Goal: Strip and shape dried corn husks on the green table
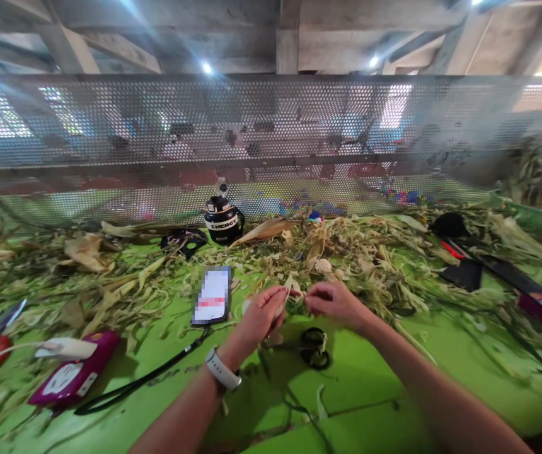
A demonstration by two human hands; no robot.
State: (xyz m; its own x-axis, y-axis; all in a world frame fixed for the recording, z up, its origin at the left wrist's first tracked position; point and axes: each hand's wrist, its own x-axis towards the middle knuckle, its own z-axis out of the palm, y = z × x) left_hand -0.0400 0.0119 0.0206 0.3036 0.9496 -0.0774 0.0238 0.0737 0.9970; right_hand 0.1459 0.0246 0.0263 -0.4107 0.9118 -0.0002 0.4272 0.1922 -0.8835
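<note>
The left hand [266, 310] pinches a pale strip [288, 285] of what appears to be dried husk, above the green table [370, 384]. The right hand [330, 297] is curled just beside it; whether it grips anything cannot be told. Handling of this strip appears under way and unfinished. Loose husks [360, 249] lie heaped beyond, whether leftover or unworked being unclear; scissors [316, 358] lie unheld between the forearms.

open tabletop [360, 372] beside scissors [305, 346], husks [360, 252] banked beyond, phone [210, 296] leftward
</note>
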